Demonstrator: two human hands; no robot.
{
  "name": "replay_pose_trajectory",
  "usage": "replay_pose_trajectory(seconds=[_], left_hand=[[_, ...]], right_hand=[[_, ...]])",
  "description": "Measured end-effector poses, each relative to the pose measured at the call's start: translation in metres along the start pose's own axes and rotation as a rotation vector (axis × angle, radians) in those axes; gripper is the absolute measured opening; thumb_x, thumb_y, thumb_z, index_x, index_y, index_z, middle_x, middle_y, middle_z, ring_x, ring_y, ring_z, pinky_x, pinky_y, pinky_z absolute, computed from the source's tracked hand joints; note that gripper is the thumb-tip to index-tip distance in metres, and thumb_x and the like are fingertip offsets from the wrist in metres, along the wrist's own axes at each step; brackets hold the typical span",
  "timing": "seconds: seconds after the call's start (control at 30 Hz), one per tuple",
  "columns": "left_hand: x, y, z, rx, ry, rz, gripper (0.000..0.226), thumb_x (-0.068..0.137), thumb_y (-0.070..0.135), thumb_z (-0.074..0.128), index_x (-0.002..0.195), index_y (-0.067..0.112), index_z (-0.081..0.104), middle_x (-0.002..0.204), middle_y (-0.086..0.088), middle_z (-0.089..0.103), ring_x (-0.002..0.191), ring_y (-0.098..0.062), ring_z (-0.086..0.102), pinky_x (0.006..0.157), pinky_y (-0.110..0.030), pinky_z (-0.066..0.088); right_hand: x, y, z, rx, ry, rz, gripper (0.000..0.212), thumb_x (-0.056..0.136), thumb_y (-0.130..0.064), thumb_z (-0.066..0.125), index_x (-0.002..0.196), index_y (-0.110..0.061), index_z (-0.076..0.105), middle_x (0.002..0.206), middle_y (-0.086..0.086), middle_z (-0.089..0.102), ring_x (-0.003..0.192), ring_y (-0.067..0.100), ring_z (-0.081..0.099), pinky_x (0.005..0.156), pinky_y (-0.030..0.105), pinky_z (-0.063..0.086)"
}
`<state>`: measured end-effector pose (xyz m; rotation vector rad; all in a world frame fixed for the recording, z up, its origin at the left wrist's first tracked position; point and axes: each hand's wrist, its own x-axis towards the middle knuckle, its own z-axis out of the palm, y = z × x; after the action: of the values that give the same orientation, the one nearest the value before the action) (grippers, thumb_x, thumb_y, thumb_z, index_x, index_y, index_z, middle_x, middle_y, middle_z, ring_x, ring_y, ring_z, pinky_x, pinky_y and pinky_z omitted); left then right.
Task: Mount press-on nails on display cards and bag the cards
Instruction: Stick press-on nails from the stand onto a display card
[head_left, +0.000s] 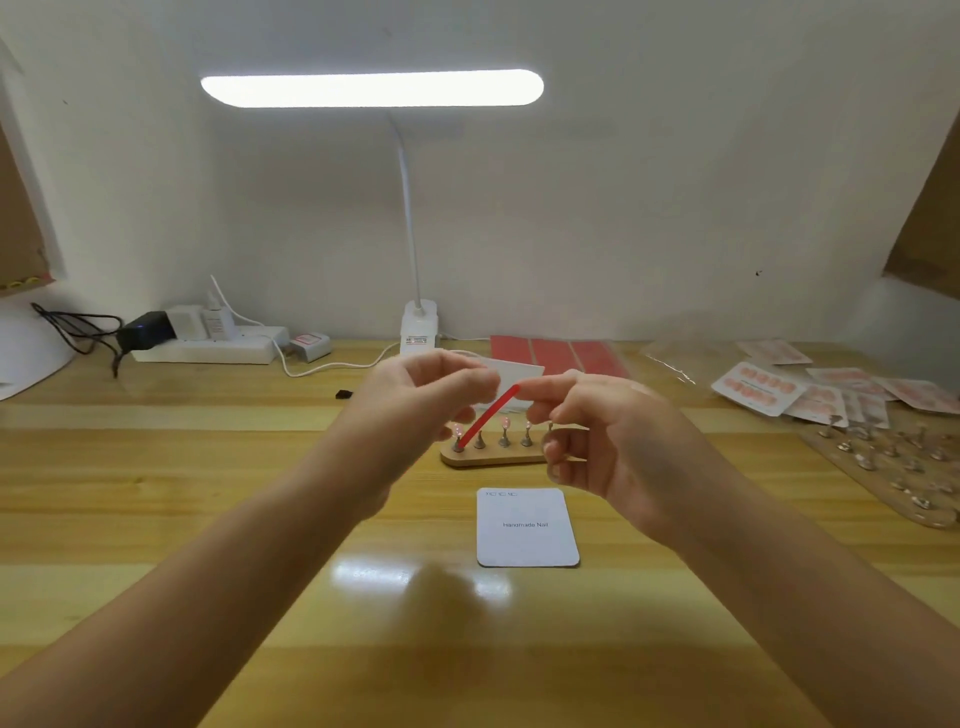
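Fingers of the left hand (415, 395) pinch a white display card (522, 370), largely hidden behind both hands, while the right hand (608, 441) pinches a thin red strip (488, 415) slanting down from it; motion blur obscures the fingertips. Behind the strip, a wooden nail stand (493, 457) with metal pegs is partly covered. A second rounded card (527, 527) lies flat on the glossy wooden desk (208, 519) before a white wall.
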<state>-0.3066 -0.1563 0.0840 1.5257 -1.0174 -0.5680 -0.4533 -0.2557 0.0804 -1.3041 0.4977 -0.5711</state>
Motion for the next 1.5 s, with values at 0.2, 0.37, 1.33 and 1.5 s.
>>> replay_pose_trajectory(seconds=[0.2, 0.37, 1.33, 1.5], left_hand=[[-0.004, 0.002, 0.007, 0.025, -0.013, -0.080, 0.007, 0.082, 0.021, 0.069, 0.078, 0.016, 0.071, 0.082, -0.005, 0.074, 0.074, -0.014, 0.062, 0.067, -0.027, 0.047], [-0.003, -0.001, 0.008, 0.018, -0.015, -0.093, 0.014, 0.080, 0.012, 0.067, 0.067, 0.017, 0.068, 0.073, -0.003, 0.070, 0.068, -0.012, 0.057, 0.055, -0.016, 0.046], [0.008, -0.041, 0.013, 0.542, -0.125, -0.284, 0.012, 0.091, 0.024, 0.051, 0.080, 0.018, 0.053, 0.075, 0.003, 0.058, 0.067, -0.016, 0.048, 0.063, -0.031, 0.043], [0.008, -0.041, 0.017, 0.670, -0.190, -0.257, 0.014, 0.094, 0.024, 0.050, 0.082, 0.019, 0.057, 0.071, 0.007, 0.054, 0.062, -0.010, 0.046, 0.053, -0.020, 0.036]], right_hand=[[-0.001, 0.003, 0.001, -0.041, -0.024, -0.004, 0.044, 0.075, 0.012, 0.040, 0.083, -0.009, 0.078, 0.072, 0.003, 0.062, 0.053, 0.014, 0.050, 0.050, 0.025, 0.044], [-0.001, 0.005, 0.002, -0.149, 0.004, -0.031, 0.046, 0.075, 0.012, 0.040, 0.085, -0.012, 0.077, 0.071, -0.001, 0.063, 0.055, 0.013, 0.051, 0.054, 0.026, 0.044], [0.024, 0.037, -0.043, -1.313, -0.205, 0.138, 0.077, 0.071, -0.045, 0.078, 0.139, -0.045, 0.041, 0.130, -0.008, 0.038, 0.125, 0.013, 0.043, 0.102, 0.035, 0.042], [0.024, 0.038, -0.041, -1.339, -0.233, 0.152, 0.068, 0.074, -0.047, 0.073, 0.135, -0.047, 0.045, 0.126, -0.009, 0.037, 0.120, 0.013, 0.046, 0.095, 0.032, 0.045]])
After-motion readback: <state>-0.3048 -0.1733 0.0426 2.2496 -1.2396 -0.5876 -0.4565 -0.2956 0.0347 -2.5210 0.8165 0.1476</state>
